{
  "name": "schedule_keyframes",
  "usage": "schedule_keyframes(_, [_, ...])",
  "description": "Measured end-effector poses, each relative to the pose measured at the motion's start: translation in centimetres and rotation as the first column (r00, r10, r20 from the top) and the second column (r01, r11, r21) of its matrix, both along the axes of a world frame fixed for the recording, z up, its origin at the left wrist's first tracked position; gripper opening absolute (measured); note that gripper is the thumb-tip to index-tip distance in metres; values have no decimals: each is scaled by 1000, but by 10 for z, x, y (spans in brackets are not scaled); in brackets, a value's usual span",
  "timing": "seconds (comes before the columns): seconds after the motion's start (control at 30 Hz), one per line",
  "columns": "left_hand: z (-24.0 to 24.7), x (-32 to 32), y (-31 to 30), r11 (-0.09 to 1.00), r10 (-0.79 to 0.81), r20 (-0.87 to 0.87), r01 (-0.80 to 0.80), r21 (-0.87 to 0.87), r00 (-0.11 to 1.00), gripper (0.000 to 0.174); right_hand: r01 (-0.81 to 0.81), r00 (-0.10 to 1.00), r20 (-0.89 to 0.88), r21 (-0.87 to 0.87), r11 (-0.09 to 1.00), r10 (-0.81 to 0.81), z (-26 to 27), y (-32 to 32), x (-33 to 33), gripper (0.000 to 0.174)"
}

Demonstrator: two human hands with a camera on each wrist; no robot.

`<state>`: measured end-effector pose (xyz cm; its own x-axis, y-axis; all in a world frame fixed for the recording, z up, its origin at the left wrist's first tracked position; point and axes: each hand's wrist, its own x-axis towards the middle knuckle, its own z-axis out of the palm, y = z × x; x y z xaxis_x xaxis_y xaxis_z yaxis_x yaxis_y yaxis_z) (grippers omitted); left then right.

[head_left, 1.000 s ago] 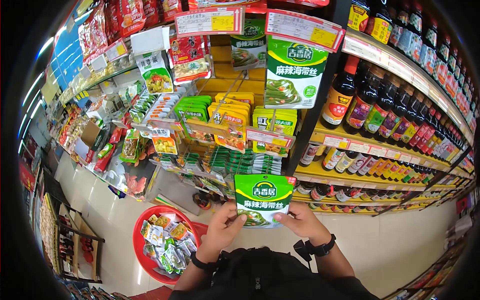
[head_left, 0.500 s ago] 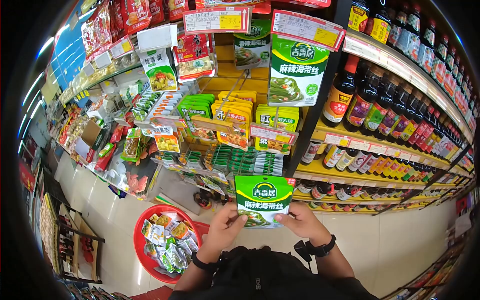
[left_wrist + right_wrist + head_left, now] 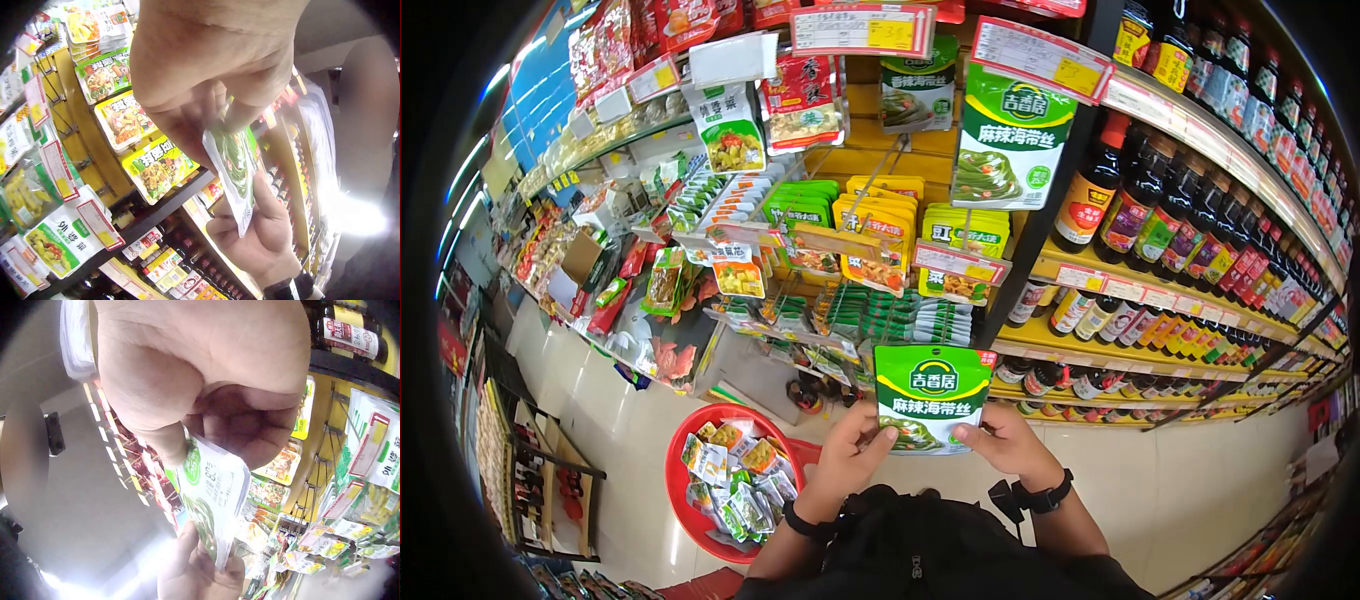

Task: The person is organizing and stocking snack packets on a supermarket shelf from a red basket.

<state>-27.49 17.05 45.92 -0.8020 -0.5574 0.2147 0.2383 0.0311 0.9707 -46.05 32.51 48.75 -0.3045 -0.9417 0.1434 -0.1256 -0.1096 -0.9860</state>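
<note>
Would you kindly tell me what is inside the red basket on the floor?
The red basket holds a loose pile of small snack packets, mostly green, yellow and white. Its bottom and anything lower are covered.

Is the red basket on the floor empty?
No, the red basket holds a pile of snack packets.

This is a grocery shop, seen from an aisle. Yellow shelves (image 3: 1040,345) carry long rows of sauce bottles (image 3: 1190,225), each row fronted by small price labels (image 3: 1082,278). Beside them, snack packets (image 3: 880,235) hang in bunches from pegs, under larger printed price cards (image 3: 862,28). More packaged food fills the racks (image 3: 600,250) running off to the left. A red shopping basket (image 3: 672,480) heaped with packets stands on the pale tiled floor (image 3: 1200,490).
</note>
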Motion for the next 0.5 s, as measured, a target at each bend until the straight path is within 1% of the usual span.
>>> schedule_keyframes(0.03, [0, 2, -1, 1000, 2, 0, -2, 2, 1000, 18, -6, 1000, 11, 2, 1000, 6, 0, -3, 1, 20])
schedule_keyframes(0.1, [2, 5, -4, 1000, 7, 0, -7, 2, 1000, 20, -26, 999, -21, 6, 1000, 26, -2, -9, 0, 21])
schedule_keyframes(0.2, [17, 4, -2, 996, 9, -67, -3, 88, 998, 23, -23, 999, -34, -30, 999, 22, 0, -18, 1, 22])
schedule_keyframes(0.3, [11, 12, -15, 994, -72, 67, 67, 81, 995, 24, 10, 1000, 27, -47, 999, -9, 7, -25, 6, 24])
schedule_keyframes(0.33, [13, 12, -17, 995, -78, 72, 73, 75, 994, 23, 20, 999, 51, -47, 999, -18, 11, -27, 6, 25])
schedule_keyframes(0.5, [22, 12, -24, 996, -77, 107, 72, 43, 991, 22, 12, 1000, 26, -7, 1000, -12, 24, -30, 7, 25])
